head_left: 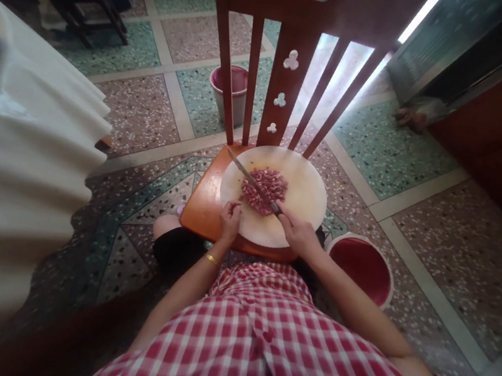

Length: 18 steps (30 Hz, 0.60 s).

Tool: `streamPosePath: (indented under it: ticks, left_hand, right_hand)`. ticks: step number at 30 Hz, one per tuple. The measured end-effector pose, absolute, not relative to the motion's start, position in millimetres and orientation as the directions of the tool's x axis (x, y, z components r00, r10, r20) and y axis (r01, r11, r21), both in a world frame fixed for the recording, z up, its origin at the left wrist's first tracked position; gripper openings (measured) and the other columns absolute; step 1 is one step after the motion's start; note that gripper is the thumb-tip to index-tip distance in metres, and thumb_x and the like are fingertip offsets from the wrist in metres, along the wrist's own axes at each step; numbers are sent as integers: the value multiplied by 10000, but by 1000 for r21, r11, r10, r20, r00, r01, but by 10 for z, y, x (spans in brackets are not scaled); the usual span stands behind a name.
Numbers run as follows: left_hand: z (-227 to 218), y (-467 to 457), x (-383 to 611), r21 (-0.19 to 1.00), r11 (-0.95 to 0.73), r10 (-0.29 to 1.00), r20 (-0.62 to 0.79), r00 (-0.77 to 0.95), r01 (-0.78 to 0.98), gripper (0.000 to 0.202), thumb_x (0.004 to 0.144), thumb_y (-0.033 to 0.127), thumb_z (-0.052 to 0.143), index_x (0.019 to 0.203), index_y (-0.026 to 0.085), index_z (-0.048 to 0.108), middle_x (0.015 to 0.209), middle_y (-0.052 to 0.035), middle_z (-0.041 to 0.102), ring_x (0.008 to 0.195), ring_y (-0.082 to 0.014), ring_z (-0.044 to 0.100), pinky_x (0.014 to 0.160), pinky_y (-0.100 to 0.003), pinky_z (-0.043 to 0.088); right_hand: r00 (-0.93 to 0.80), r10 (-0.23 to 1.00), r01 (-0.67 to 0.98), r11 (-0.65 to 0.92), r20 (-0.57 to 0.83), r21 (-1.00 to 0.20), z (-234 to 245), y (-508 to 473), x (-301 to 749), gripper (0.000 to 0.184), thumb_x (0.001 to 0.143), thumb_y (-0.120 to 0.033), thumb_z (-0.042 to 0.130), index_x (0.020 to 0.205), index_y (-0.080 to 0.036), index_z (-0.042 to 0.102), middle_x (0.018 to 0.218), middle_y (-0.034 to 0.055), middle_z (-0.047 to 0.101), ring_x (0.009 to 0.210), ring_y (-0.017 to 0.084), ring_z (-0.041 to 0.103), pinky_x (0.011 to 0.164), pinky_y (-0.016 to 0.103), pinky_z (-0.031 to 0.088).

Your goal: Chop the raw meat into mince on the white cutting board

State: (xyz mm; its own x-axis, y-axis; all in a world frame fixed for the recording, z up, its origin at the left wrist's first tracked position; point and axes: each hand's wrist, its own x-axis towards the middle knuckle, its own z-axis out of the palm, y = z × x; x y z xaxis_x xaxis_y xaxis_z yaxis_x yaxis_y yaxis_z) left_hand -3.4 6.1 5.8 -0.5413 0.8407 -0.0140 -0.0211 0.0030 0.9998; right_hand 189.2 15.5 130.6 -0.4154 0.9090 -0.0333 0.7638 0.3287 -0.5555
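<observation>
On the seat of a wooden chair (204, 206) lies a round white cutting board (308, 190). A heap of finely chopped reddish meat (275, 182) is spread over its left-middle part. My right hand (300, 232) grips a knife (256, 185) by its dark handle. The long blade slants up and left across the meat, its tip reaching past the board's upper left edge. At the board's lower left rim rests my left hand (230, 220), fingers curled in, with nothing visible in it. It is near the meat but apart from the knife.
The chair's slatted back (279, 84) rises just beyond the board. A reddish-lined bucket (362, 269) stands close at the right, and another bin (232, 93) behind the chair. A table with a cream cloth (49, 137) stands on the left.
</observation>
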Motion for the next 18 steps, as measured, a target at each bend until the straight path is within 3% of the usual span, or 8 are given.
streamPosePath:
  ticks: [6,12,16,18]
  left_hand:
    - [104,39,-18,999,-18,834,-13,-552,-51,120,757,239,480,802,171,568,616,27,496,558,-81,455,549,-191,366]
    - [135,24,-9,989,3,819,-88,-568,-149,115,743,247,491,800,169,555,596,36,493,508,-68,424,500,-181,339]
    - [168,-24,-21,988,-3,812,-89,-577,-156,105,740,243,495,782,166,550,591,35,487,500,-63,414,480,-177,317]
    - [196,-41,-35,987,-4,812,-90,-576,-161,112,744,249,494,789,164,551,593,35,485,493,-60,408,473,-177,310]
  right_hand:
    - [-397,893,848,268,-213,-457,1158,124,1899,403,912,-347,352,1291,-264,460,1079,44,654,886,205,645,782,310,493]
    - [-434,900,749,336,-39,-571,1269,61,1902,440,926,-361,301,1349,-266,374,1197,34,586,993,180,601,816,258,470]
    - [-414,882,840,275,-224,-469,1180,26,1928,412,916,-356,330,1302,-268,446,1037,45,672,882,208,646,761,303,495]
    - [-401,883,850,260,-243,-459,1166,23,1957,400,915,-362,336,1279,-272,473,1026,43,676,888,212,644,770,309,491]
